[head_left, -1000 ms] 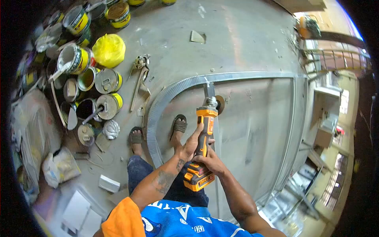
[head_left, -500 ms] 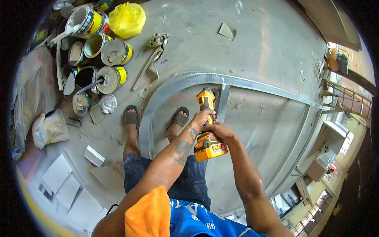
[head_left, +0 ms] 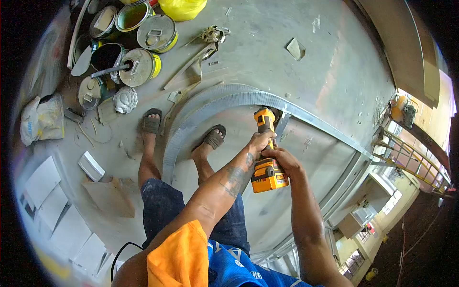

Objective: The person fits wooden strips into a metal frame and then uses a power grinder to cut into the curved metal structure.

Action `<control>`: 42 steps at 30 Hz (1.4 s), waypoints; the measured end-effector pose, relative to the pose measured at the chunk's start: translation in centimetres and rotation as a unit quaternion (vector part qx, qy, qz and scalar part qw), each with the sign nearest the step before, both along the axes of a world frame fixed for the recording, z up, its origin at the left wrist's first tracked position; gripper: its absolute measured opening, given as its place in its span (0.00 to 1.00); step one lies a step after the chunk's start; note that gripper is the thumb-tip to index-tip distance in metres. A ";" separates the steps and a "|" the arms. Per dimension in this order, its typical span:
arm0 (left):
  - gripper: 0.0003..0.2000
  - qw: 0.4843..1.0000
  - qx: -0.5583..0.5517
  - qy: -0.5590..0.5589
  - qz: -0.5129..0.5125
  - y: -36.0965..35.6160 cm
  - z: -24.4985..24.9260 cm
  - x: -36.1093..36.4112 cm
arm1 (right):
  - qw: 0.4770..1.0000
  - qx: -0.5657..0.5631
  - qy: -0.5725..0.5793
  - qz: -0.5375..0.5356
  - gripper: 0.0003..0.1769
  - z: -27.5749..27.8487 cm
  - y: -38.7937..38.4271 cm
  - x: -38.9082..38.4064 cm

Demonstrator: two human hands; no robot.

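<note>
Both hands are closed around a yellow and black cordless power tool [head_left: 270, 176], held battery end toward my body. My left hand [head_left: 262, 141] wraps the tool's body near its middle. My right hand [head_left: 283, 160] grips it just behind, close to the battery. The tool's head reaches the curved metal frame [head_left: 210, 103] where a cross stud [head_left: 283, 125] joins it; whether its disc touches the metal cannot be made out. The frame arcs round on the grey floor beside my sandalled feet.
Paint cans [head_left: 158, 33] and a yellow plastic bag [head_left: 183, 7] stand at the upper left. A white sack [head_left: 43, 119], a crumpled white bundle [head_left: 125, 100] and white panels [head_left: 71, 225] lie at the left. Yellow scaffolding [head_left: 413, 160] is at the right.
The view has shifted, with the cans now higher and partly out of frame. The tool, still in both hands, appears farther right, its head nearer the cross stud.
</note>
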State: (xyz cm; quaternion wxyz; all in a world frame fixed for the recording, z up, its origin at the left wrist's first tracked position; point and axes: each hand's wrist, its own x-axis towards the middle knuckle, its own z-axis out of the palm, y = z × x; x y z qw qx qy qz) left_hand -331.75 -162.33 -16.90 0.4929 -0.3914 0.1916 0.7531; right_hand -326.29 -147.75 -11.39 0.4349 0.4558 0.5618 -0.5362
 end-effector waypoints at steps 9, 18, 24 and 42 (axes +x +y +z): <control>0.13 0.999 0.024 -0.025 0.024 -0.4 0.0 -0.5 | 1.000 0.006 -0.009 0.018 0.19 2.6 -2.8 -2.7; 0.11 1.000 0.019 -0.014 0.013 -0.7 0.2 -0.9 | 0.996 0.003 -0.088 0.034 0.19 8.1 -7.0 -7.5; 0.09 0.999 0.016 -0.015 0.027 -0.8 0.9 -1.6 | 0.994 0.025 -0.105 0.030 0.17 9.1 -8.0 -8.7; 0.07 0.999 0.028 -0.014 0.037 -0.1 4.8 -2.0 | 0.993 0.037 -0.103 0.035 0.18 13.0 -7.5 -9.2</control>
